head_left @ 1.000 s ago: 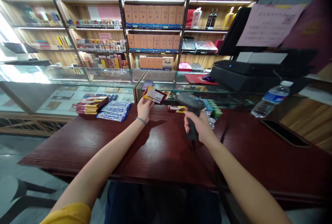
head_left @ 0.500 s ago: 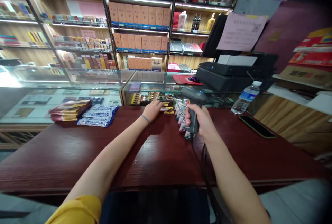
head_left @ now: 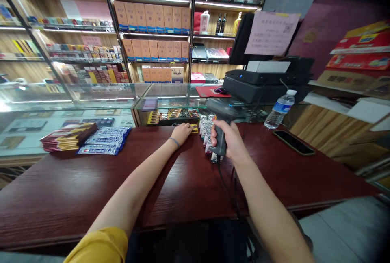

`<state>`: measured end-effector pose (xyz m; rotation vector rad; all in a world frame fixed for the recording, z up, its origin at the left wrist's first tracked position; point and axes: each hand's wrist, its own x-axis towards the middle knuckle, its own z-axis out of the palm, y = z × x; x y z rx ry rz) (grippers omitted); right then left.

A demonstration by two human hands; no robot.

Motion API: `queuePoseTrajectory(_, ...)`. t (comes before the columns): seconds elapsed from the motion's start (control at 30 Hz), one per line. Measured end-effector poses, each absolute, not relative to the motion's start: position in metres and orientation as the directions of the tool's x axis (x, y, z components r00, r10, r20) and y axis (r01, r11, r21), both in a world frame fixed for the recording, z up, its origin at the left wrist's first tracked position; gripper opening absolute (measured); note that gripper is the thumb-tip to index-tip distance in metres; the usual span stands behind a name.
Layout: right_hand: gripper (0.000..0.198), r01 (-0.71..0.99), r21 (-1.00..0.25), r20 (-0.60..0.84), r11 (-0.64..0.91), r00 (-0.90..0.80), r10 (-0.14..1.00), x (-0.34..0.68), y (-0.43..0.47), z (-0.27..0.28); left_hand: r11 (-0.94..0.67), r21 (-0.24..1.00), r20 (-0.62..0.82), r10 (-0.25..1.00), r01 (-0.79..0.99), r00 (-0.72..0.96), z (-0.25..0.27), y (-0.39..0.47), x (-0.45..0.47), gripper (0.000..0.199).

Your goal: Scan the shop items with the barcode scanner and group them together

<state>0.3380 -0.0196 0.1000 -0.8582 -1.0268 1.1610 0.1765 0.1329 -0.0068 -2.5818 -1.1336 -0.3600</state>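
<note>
My right hand (head_left: 232,140) is wrapped around the handle of a black barcode scanner (head_left: 222,110), its head pointing forward and its cable trailing down toward me. Below and just left of the scanner, a row of small silvery tubular packs (head_left: 206,127) lies on the dark red counter (head_left: 122,190). My left hand (head_left: 182,133), with a grey band at the wrist, rests closed on a small yellow packet (head_left: 194,128); most of that packet is hidden under the fingers. Farther left lie blue-and-white packets (head_left: 105,140) beside a stack of brown-and-yellow packets (head_left: 68,137).
A glass display case (head_left: 170,102) borders the counter's far edge. To the right are a water bottle (head_left: 279,110), a phone (head_left: 293,142) and a black cash register unit (head_left: 258,86). Stacked cartons (head_left: 359,59) stand at the far right; stocked shelves line the back.
The view has shifted slightly to the right. My left hand has moved closer to the silvery packs and covers more of the yellow packet. The scanner stays in my right hand.
</note>
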Motion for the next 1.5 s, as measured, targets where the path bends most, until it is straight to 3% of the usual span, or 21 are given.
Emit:
queuePoseTrajectory(0.33, 0.018, -0.291, -0.934, 0.185, 0.207, 0.100, 0.978, 0.333, -0.021, 0.101, -0.701, 0.043, 0.447, 0.651, 0.712, 0.614, -0.014, 0.137, 0.168, 0.035)
queuePoseTrajectory(0.6, 0.015, -0.293, -0.931, 0.212, 0.215, 0.043, 0.976, 0.328, -0.021, 0.095, -0.677, 0.104, 0.636, 0.608, 0.728, 0.475, 0.015, 0.126, 0.091, 0.038)
queuePoseTrajectory(0.87, 0.017, -0.260, -0.951, 0.179, 0.165, -0.031, 0.983, 0.316, -0.026, 0.090, -0.513, 0.152, 0.677, 0.677, 0.845, 0.289, 0.033, 0.104, -0.022, 0.034)
queuePoseTrajectory(1.2, 0.011, -0.239, -0.964, 0.129, 0.113, -0.052, 0.990, 0.306, -0.028, 0.082, -0.191, 0.176, 0.669, 0.743, 0.966, 0.025, 0.031, 0.058, -0.178, 0.035)
queuePoseTrajectory(1.5, 0.016, -0.129, -0.990, 0.073, 0.062, -0.086, 0.994, 0.290, -0.030, 0.071, -0.037, 0.155, 0.650, 0.756, 0.987, -0.074, 0.015, 0.042, -0.233, 0.041)
